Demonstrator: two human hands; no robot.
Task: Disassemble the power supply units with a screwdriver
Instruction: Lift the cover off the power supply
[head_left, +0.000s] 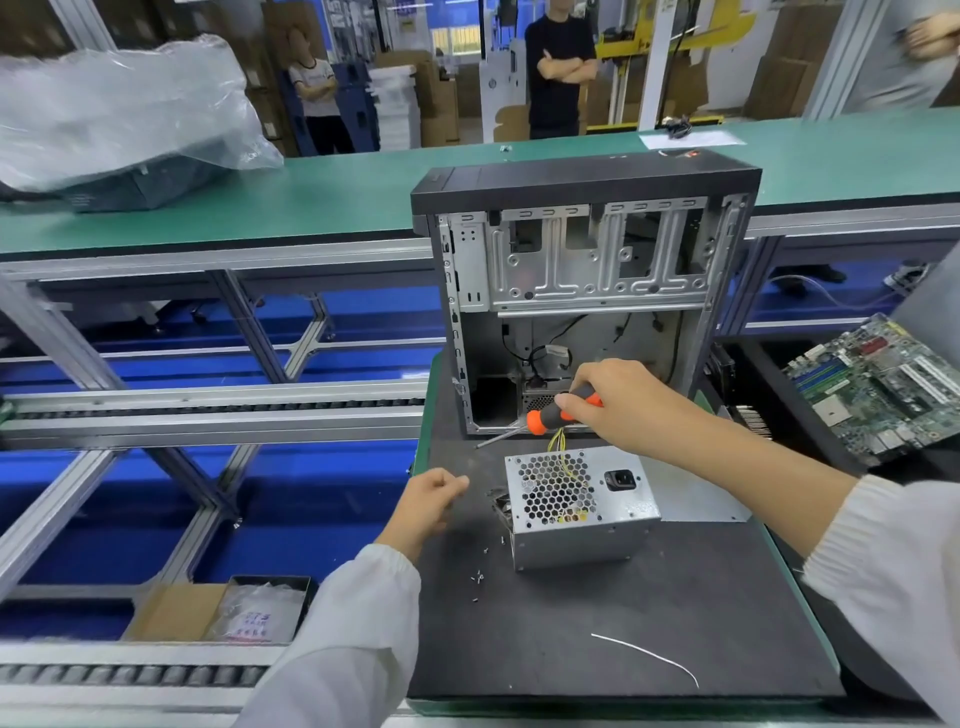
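Observation:
A silver power supply unit (576, 506) with a honeycomb grille and a black socket lies on the dark work mat (597, 634). My right hand (618, 400) grips an orange-and-black screwdriver (545, 418) just above and behind the unit, shaft pointing down-left. My left hand (431, 499) hovers left of the unit, its fingers loosely curled and holding nothing. Yellow wires rise from the unit's top. Several small screws (479, 576) lie on the mat near the unit's front left corner.
An open computer case (587, 291) stands upright behind the unit. A flat metal cover (696, 499) lies to its right. A white cable tie (649, 657) rests on the mat. A motherboard (878, 384) sits at right, a cardboard box (223, 608) at lower left. People stand beyond the green bench.

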